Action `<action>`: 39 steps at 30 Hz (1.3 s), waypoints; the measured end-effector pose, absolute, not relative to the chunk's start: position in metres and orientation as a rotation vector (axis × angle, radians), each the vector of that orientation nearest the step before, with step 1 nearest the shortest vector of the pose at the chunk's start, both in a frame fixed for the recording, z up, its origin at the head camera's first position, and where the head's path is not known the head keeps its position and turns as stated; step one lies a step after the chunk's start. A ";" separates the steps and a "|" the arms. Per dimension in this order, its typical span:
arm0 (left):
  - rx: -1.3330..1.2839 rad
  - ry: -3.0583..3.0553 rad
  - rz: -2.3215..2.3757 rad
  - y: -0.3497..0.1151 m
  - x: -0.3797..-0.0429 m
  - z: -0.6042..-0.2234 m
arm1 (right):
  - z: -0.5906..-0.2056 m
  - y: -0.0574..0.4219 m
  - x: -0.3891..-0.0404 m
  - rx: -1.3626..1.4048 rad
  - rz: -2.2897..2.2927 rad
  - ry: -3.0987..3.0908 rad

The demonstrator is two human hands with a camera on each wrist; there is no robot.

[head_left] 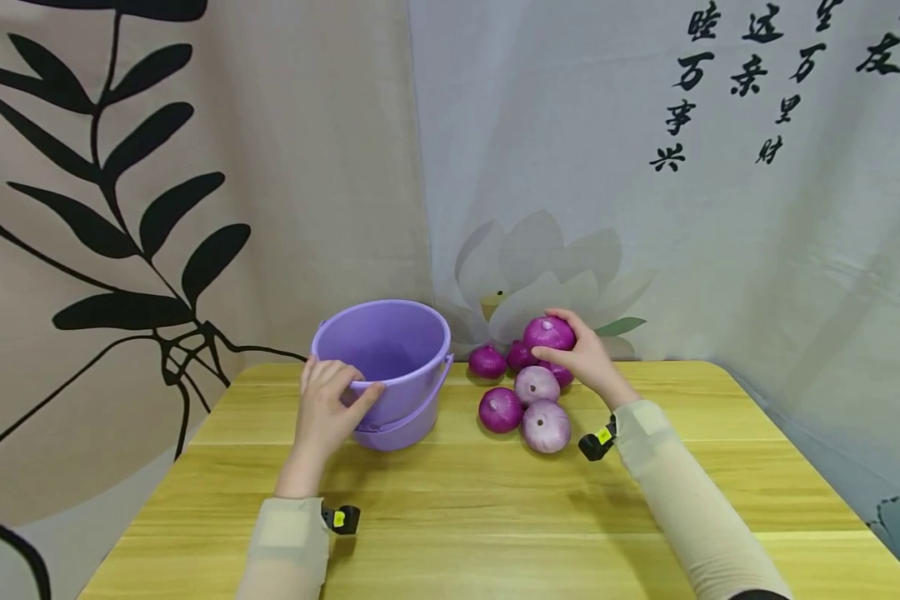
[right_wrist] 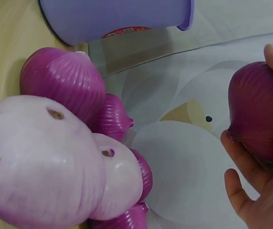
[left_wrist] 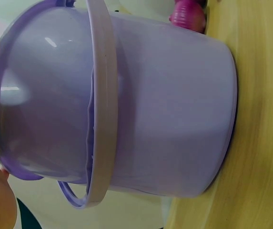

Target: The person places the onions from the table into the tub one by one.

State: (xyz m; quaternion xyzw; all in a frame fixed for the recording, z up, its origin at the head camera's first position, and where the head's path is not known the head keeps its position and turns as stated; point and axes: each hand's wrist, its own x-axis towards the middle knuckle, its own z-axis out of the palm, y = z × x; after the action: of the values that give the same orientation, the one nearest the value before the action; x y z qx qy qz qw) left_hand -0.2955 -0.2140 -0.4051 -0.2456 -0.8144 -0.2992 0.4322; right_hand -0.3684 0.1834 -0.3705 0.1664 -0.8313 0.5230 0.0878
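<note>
My left hand (head_left: 326,408) grips the near-left rim of a purple bucket (head_left: 405,435), thumb outside along the front. The bucket stands upright on the table, its handle (left_wrist: 106,105) hanging down the near side. My right hand (head_left: 591,360) holds a purple onion (head_left: 549,332) between thumb and fingers, raised above the other onions. In the right wrist view that held onion (right_wrist: 257,112) is apart from the pile. Below it sit several onions: a dark purple one (head_left: 500,410), a pale one (head_left: 546,426) in front, another pale one (head_left: 536,385), and more purple ones (head_left: 487,362) behind.
The wooden table (head_left: 495,517) carries the bucket and onions near its far edge. A printed cloth (head_left: 330,167) with leaves, a lotus and writing hangs right behind. The bucket stands left of the onions, with a narrow gap between.
</note>
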 end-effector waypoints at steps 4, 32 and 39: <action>-0.612 -2.033 -0.746 -0.213 -0.295 -0.404 | -0.355 0.174 -0.353 0.498 1.552 -2.484; -0.612 -2.025 -0.744 -0.214 -0.295 -0.405 | -0.360 0.159 -0.374 0.543 1.551 -2.464; -0.611 -2.031 -0.737 -0.214 -0.294 -0.404 | -0.357 0.154 -0.373 0.566 1.570 -2.464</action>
State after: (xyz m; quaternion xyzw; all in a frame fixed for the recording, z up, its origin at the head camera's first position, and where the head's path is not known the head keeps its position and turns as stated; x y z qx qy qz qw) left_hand -0.2945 -0.2139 -0.4039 -0.2452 -0.8153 -0.2959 0.4331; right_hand -0.3729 0.1537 -0.3567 0.1895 -0.8251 0.5257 0.0830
